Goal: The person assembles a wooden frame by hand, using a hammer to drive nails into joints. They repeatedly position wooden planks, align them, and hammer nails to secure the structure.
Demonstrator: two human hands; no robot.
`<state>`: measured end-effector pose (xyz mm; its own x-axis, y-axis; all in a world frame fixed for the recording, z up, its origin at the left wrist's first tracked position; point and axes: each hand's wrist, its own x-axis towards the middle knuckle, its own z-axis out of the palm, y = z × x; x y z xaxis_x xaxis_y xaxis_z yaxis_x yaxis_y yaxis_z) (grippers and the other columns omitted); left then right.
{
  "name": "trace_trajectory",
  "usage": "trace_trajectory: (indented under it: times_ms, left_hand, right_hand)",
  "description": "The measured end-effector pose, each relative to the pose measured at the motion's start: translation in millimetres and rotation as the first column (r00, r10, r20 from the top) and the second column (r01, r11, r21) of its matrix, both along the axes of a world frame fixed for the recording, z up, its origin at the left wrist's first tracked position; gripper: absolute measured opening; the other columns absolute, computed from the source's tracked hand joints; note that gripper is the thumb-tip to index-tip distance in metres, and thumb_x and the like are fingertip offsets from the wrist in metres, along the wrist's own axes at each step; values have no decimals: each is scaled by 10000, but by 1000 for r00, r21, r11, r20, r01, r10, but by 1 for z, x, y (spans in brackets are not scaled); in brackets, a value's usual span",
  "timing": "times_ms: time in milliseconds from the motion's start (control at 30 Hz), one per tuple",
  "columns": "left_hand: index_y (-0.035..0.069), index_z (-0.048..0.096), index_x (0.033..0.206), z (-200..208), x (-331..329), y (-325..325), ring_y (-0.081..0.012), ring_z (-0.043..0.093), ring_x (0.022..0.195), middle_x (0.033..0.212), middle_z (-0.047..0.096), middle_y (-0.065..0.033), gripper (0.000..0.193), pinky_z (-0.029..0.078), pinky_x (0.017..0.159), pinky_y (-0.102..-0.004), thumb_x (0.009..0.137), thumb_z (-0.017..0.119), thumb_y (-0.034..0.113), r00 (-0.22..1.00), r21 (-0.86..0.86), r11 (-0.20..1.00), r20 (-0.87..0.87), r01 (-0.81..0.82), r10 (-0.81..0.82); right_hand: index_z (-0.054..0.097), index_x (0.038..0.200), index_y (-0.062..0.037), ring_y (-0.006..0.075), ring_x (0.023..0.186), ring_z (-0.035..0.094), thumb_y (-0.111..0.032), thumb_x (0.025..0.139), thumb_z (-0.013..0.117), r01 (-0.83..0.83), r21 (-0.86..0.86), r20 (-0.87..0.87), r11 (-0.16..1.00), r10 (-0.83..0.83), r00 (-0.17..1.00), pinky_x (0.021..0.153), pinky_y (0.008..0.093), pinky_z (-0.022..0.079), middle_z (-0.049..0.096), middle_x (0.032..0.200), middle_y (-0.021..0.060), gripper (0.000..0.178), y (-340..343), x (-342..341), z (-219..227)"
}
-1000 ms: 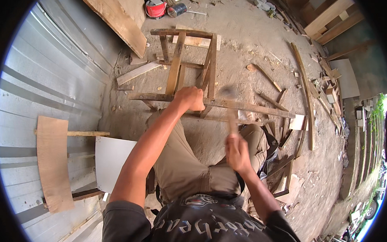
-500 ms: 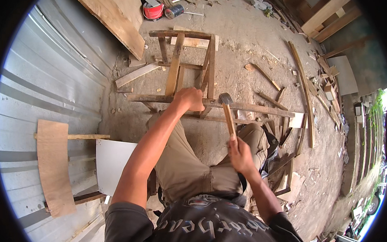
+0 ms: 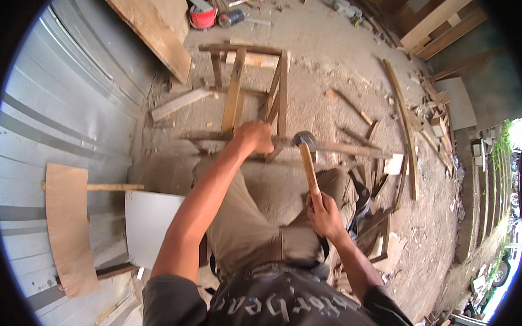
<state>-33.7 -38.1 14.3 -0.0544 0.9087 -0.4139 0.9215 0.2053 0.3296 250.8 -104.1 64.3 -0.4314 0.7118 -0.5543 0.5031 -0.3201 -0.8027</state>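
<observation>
A wooden frame (image 3: 283,95) made of narrow, worn bars lies on the ground beyond my knees. My left hand (image 3: 254,137) is closed round its near long rail, close to where the upright bars meet it. In my right hand (image 3: 327,216) is a hammer (image 3: 309,170), gripped low on its wooden handle. The dark hammer head points away from me, just right of my left hand and over the rail. It looks held above the wood, though the exact gap cannot be made out. Any nail at the joint is hidden or too small to see.
Corrugated metal sheeting (image 3: 101,128) stands on the left, with a large board (image 3: 147,32) leaning there. Loose wood strips (image 3: 403,128) and offcuts litter the ground to the right. A red bucket (image 3: 203,18) and a can (image 3: 231,18) sit at the far left.
The view has shifted slightly. My right hand and the hammer are a little lower in the picture, with the hammer head tilted somewhat differently. My left hand keeps its place on the frame.
</observation>
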Motion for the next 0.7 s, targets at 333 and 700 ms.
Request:
trace_trajectory:
  times_ms: [333, 700]
  left_hand:
    - [4, 735, 961, 10, 3, 1, -356, 693, 966, 1017, 717, -194, 341, 572, 840, -429, 679, 626, 160, 999, -59, 998, 24, -27, 28]
    - [-21, 730, 908, -10, -3, 1, -371, 691, 909, 947, 709, -229, 370, 564, 808, -450, 670, 687, 257, 997, 11, 997, 12, -77, 77]
  right_hand:
    - [513, 908, -27, 127, 538, 442, -422, 1052, 376, 116, 443, -456, 889, 112, 883, 478, 313, 363, 496, 652, 45, 442, 10, -19, -12]
    - [506, 911, -32, 84, 555, 455, -412, 1036, 416, 158, 487, -700, 859, 275, 660, 488, 219, 348, 471, 632, 10, 410, 20, -28, 55]
